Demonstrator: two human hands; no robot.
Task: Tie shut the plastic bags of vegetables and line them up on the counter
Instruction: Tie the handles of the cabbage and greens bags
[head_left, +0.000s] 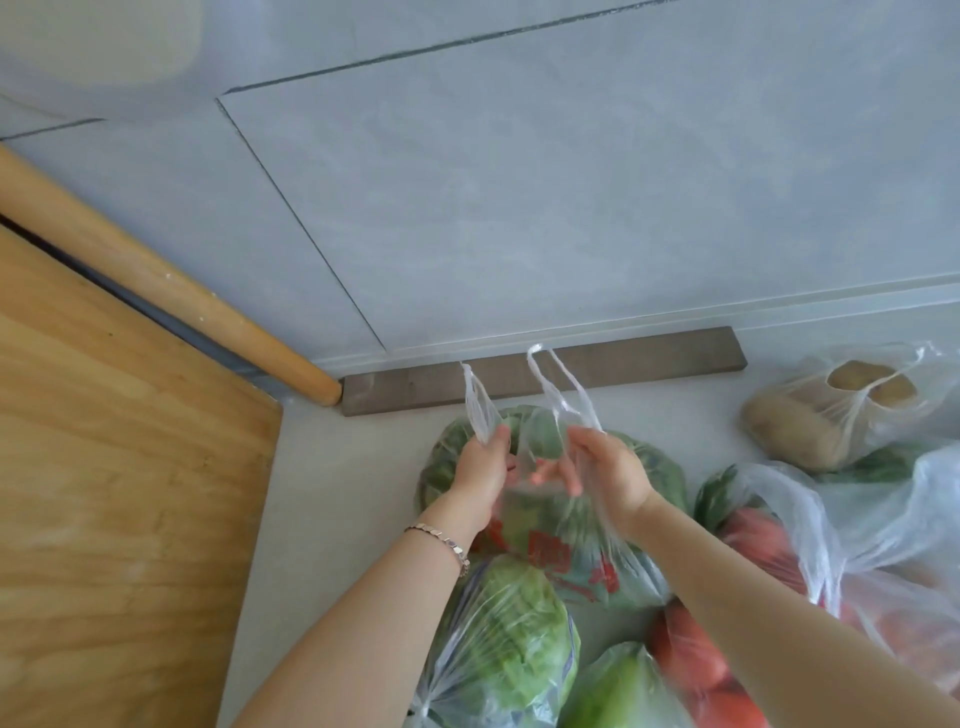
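A clear plastic bag with red print (566, 551), full of dark green vegetables, sits on the pale counter (332, 499) near the back wall. My left hand (480, 475) grips the bag's left handle (478, 405), which sticks up above my fist. My right hand (602, 473) grips the right handle loop (558, 384), also held upward. The two handles are apart and untied. The bag's mouth gapes between my hands.
A bag of lettuce (509, 639) and a bag with a green vegetable (618, 691) lie near me. Tomatoes in a bag (753, 545) lie at right, a tied potato bag (821, 415) beyond. A wooden board (104, 467), rolling pin (171, 291) and dark strip (623, 358) stand left and behind.
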